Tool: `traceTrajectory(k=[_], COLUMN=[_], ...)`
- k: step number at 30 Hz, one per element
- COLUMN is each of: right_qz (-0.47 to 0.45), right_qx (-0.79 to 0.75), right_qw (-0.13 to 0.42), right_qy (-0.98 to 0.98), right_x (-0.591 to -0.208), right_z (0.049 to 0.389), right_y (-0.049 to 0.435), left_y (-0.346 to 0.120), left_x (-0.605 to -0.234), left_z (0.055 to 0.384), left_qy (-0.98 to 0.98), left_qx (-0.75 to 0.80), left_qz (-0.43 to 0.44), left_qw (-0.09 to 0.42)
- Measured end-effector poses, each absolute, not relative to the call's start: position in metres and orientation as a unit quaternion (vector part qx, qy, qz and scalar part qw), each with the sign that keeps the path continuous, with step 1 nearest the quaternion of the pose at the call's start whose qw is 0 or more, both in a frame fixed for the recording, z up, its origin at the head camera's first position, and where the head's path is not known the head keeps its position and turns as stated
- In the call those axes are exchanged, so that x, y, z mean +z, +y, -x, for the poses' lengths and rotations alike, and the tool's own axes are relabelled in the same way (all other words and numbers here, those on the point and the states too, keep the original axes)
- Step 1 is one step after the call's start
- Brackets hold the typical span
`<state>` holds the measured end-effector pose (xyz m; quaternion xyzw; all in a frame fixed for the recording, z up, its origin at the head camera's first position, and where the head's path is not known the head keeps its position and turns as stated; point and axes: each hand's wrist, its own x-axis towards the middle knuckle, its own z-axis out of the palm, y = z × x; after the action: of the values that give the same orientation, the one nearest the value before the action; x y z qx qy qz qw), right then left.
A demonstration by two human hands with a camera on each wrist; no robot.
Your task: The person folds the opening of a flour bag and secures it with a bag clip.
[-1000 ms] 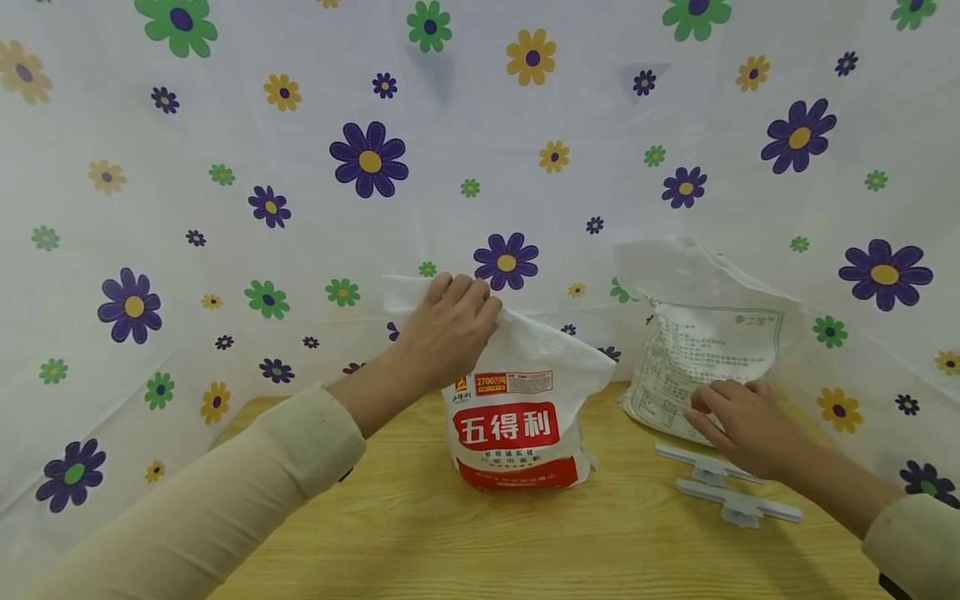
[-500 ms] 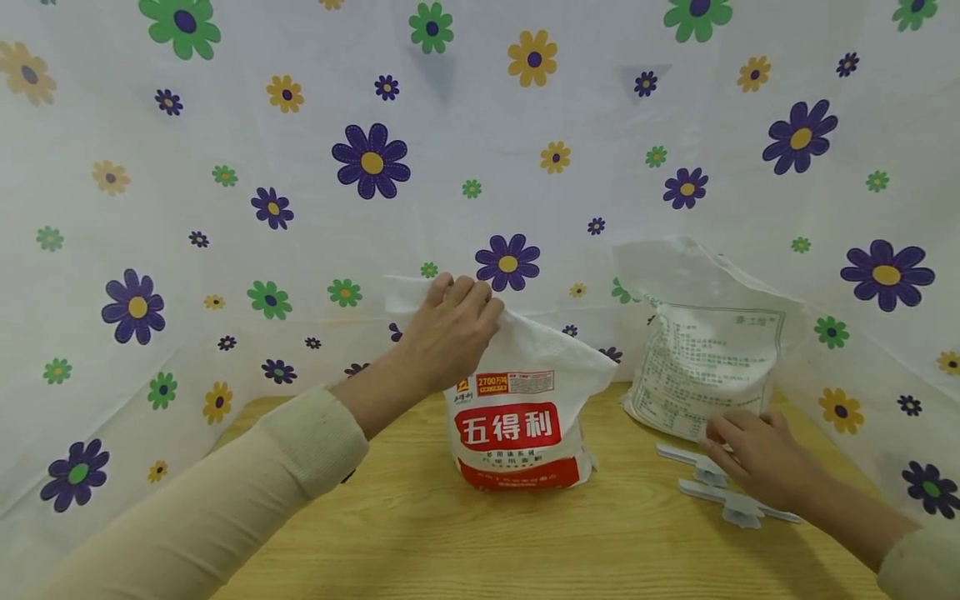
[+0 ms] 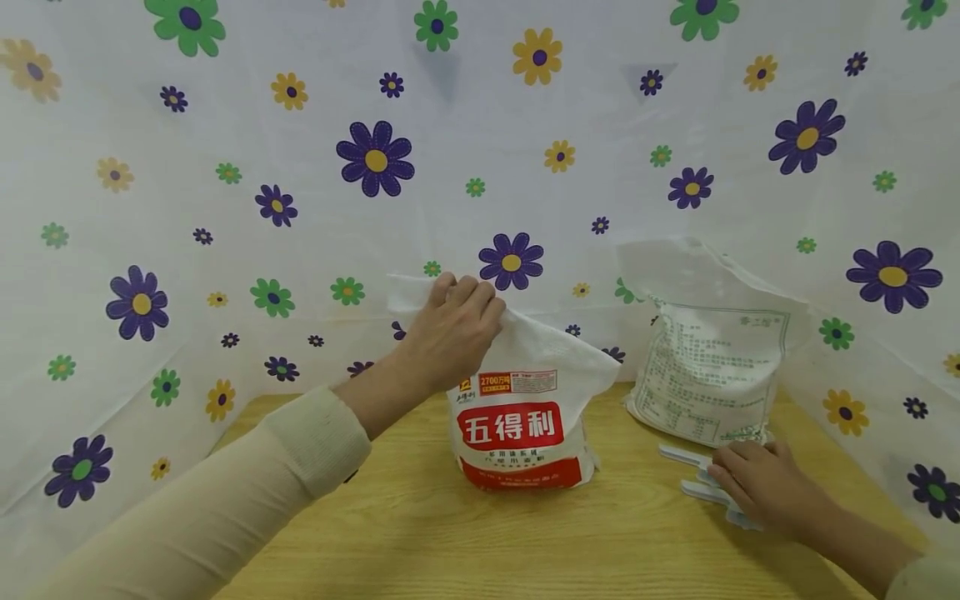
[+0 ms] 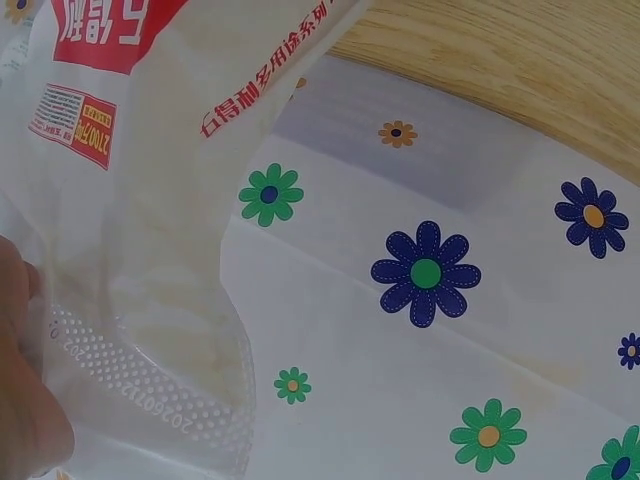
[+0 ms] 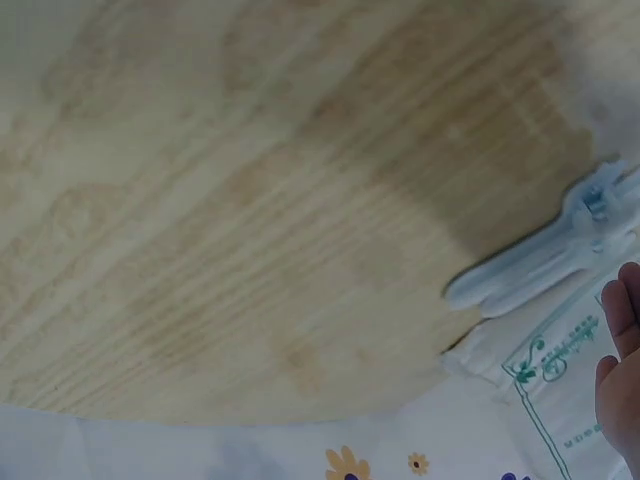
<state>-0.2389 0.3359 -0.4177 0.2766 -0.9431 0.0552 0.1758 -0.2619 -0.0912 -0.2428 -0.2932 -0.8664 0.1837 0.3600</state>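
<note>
A white and red flour bag (image 3: 517, 442) stands upright on the table, its top folded over to the left. My left hand (image 3: 457, 329) grips that gathered top; the left wrist view shows the bag's dotted upper edge beside the thumb (image 4: 35, 415). To the right, my right hand (image 3: 772, 492) is over two pale sealing clips, the far one (image 3: 681, 455) and the near one (image 3: 702, 492), covering their right ends. In the right wrist view a clip (image 5: 530, 265) lies near the loosely bent fingers (image 5: 622, 315). Contact with the clips cannot be made out.
A second white bag (image 3: 708, 375) with green print stands behind the clips, its top loose and unfolded. A flower-patterned sheet (image 3: 300, 250) hangs behind and at both sides of the wooden table (image 3: 420, 542).
My right hand has come down and toward me, from in front of the second bag to over the clips. The left hand keeps its grip on the flour bag.
</note>
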Motion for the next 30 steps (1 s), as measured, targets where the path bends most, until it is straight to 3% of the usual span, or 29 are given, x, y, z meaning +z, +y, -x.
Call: traceTrajectory(k=[4,7,23,30], right_qz=[-0.314,-0.328,-0.342,-0.382], right_qx=[0.023,0.014,0.053,0.104], right_qw=[0.216,0.217,0.051,0.008], right_qy=[-0.924,-0.919,-0.937,-0.918], right_x=[-0.433,-0.440,-0.424,-0.412], right_z=[0.237,0.236,0.239,0.245], right_y=[0.341,0.343,0.356,0.355], left_y=[-0.090,-0.089,-0.086,-0.087], left_x=[-0.243,-0.243,-0.242,-0.243], left_z=[0.261,0.260,0.258,0.255], left_qy=[-0.868,-0.871,-0.876,-0.884], left_qx=[0.182,0.174,0.175,0.138], left_qz=[0.293,0.295,0.293,0.299], left_qw=[0.356,0.353,0.342,0.333])
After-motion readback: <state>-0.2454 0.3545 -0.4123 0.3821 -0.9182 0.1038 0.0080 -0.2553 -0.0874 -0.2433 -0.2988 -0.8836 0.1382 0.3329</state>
